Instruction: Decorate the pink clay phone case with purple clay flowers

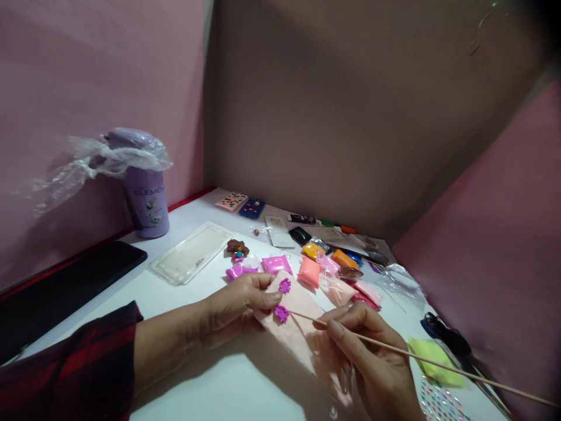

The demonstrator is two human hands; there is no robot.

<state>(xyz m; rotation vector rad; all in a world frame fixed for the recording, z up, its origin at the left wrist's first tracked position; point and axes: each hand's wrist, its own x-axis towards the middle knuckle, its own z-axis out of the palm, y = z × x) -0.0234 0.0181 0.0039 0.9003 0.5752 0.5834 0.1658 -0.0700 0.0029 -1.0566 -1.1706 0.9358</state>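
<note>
My left hand [245,301] grips the upper left edge of a flat peach-coloured piece [302,339], thumb on top; it resembles a phone case, with a clear, shiny lower part. Two magenta clay flowers, an upper one [284,285] and a lower one [281,314], sit on its surface near my left thumb. My right hand [372,351] pinches a long thin wooden skewer [394,348] like a pencil. Its tip meets or nearly meets the right edge of the lower flower. Several clay packets, among them a bright pink one [277,264] and a coral one [309,272], lie just beyond my hands.
A clear case [190,254] and a brown clay lump [237,248] lie left of the packets. A purple tumbler [146,199] stands far left behind a black flat object [74,292]. Scissors [447,336], a yellow-green packet [433,361] and a gem sheet [440,400] are at right.
</note>
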